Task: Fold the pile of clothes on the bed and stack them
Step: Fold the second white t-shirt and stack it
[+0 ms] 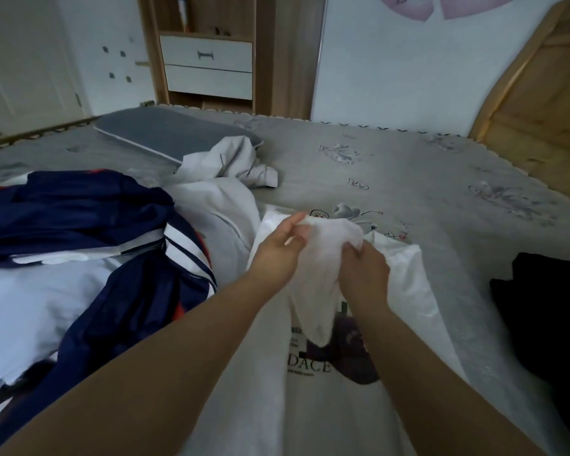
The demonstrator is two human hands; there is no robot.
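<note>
Head view: both hands grasp a bunched fold of the white T-shirt (329,403) (printed front up) on the near bed (408,166), left hand (278,255) pinching, right hand (364,271) clenching.

Head cam, fwd-down, close over bed (408,166).

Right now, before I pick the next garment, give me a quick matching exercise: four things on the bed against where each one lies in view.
Things:
1. white printed T-shirt
2. navy and white jacket
3. black garment
4. grey pillow

Places:
a. right edge of the view
b. far side of the bed, near the drawers
c. left, in the pile
d. centre, gripped by the left hand and the right hand

Pairs: 1-d, 2-c, 3-a, 4-b
</note>
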